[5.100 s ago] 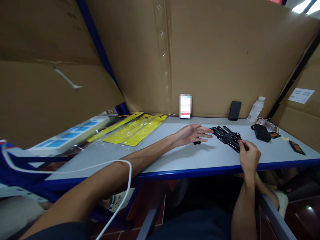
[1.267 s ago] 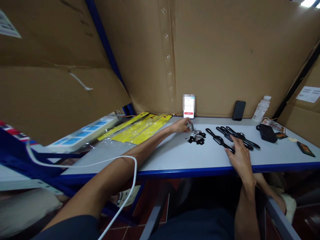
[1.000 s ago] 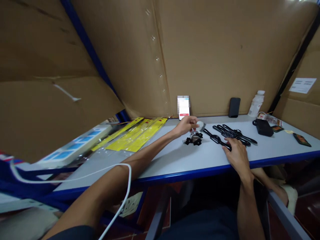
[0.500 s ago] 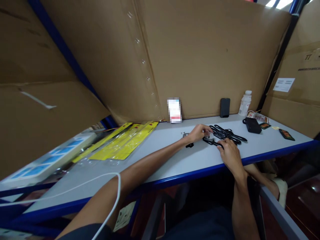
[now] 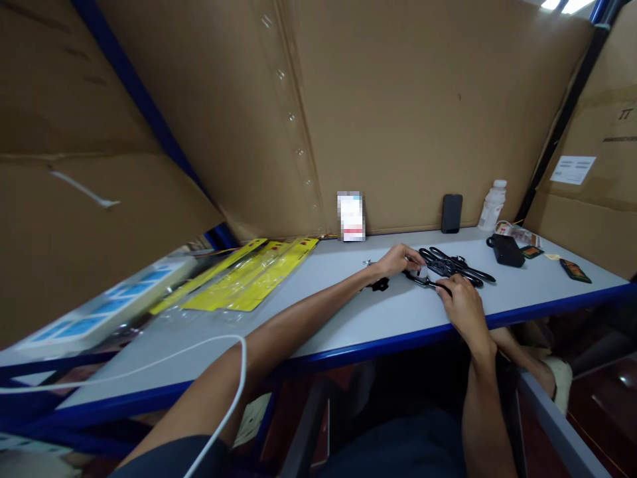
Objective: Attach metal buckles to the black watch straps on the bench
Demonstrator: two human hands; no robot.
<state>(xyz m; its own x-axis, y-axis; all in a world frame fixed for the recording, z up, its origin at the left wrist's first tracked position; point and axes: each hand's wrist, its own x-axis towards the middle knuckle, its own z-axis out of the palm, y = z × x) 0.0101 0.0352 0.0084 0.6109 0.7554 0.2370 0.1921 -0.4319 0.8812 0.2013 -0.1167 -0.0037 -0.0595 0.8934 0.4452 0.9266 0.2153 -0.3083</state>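
My right hand (image 5: 462, 302) is closed around the handle end of a slim black tool-like piece (image 5: 422, 281), whose far end curves to the left; its exact kind is unclear. At that curved end my left hand (image 5: 397, 260) has its fingers pinched together, beside a small pale, shiny piece (image 5: 423, 271). Whether the fingertips grip that piece or the black one is too small to tell. Just behind both hands lies a pile of black looped, handle-like pieces (image 5: 448, 267). Under my left wrist rests a small black part (image 5: 381, 284), with a little metal part (image 5: 368, 263) behind it.
Yellow cards with clear plastic packaging (image 5: 269, 279) lie left, near a white box with blue panels (image 5: 114, 302). A lit phone (image 5: 352, 218), a dark phone (image 5: 452, 214) and a bottle (image 5: 492, 204) stand at the back. A black case (image 5: 506, 250) lies right. A white cable (image 5: 243, 372) crosses my left arm.
The view has shifted slightly. My left fingers have moved a little at the curved end of the black piece, and more of that end shows. My right hand keeps its hold.
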